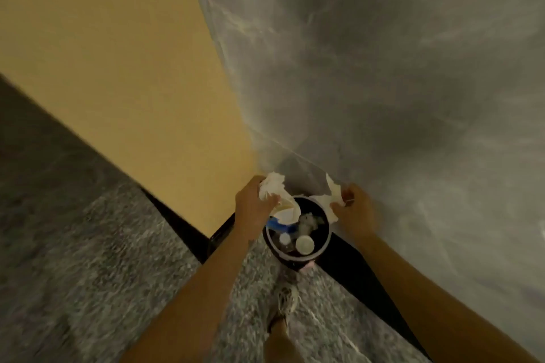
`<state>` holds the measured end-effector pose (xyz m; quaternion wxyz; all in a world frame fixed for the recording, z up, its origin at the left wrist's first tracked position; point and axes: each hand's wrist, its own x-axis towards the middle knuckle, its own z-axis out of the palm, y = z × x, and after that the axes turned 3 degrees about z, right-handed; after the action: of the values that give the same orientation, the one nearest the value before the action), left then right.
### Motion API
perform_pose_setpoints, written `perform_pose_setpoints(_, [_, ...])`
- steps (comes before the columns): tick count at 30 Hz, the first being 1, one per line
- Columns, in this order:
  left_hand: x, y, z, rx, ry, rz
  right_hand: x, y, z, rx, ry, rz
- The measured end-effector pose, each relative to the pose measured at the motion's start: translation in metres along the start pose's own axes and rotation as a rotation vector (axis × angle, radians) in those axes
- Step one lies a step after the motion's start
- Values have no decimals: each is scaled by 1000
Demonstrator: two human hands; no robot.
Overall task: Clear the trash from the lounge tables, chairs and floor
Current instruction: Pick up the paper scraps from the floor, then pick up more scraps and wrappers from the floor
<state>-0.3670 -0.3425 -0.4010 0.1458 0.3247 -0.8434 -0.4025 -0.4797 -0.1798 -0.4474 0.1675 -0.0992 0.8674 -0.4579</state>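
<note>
White paper wad (272, 190) grasped in the left hand (253, 211), and a scrap (334, 200) pinched in the right hand (356, 211), may bounce off the crowded bin (292, 257) if dropped over its rim at ten and two o'clock.

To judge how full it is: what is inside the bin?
Inside the bin: a round white lid, a bottle, a blue item. Anything beneath them is covered.
</note>
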Motion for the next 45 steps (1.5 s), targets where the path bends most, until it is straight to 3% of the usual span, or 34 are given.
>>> perform_pose_setpoints(10, [175,-146,113,-87,-232,-157,130,58,157,45,119,361])
perform_pose_setpoints(17, [195,-252,195,35,-320,-250,172,148,232,-43,100,503])
perform_pose_setpoints(23, [192,-295,235,75,-365,-278,183,191,271,-67,95,558])
perform_pose_setpoints(30, [191,-306,248,151,-718,-258,173,194,281,10,6,586])
perform_pose_setpoints(36, [199,-290,243,231,-696,-166,166,189,268,82,89,590])
perform_pose_setpoints(41, [196,-239,232,-45,-593,-74,160,164,234,213,312,403])
perform_pose_setpoints(45, [189,-176,221,-183,-603,128,143,132,180,251,456,242])
